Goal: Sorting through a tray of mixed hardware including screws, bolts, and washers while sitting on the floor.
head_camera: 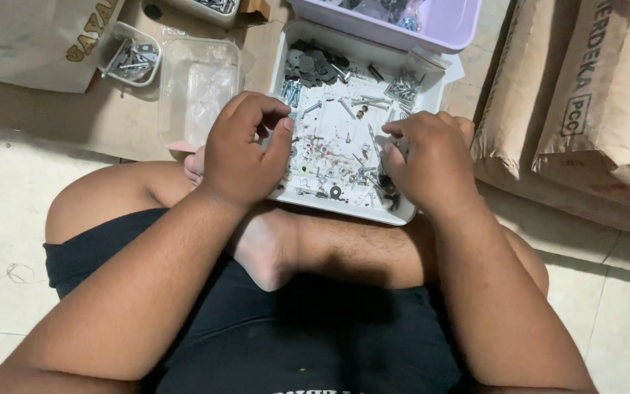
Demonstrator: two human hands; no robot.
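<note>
We're looking down at the white tray resting against our crossed legs, full of loose small hardware: screws, washers, nuts, w/ dark washers piled at the far corner. Bits are looking light, hard, slippery, prob. easiest pinched one at a time by the shank or rim. Left hand is hovering over the tray's left edge, fingers curled, thumb & forefinger pinching together; can't tell if anything's in there. Right hand is bending palm-down over the right side, fingertips dipping into the pile, contents hidden. Clear tub is sitting just left.
</note>
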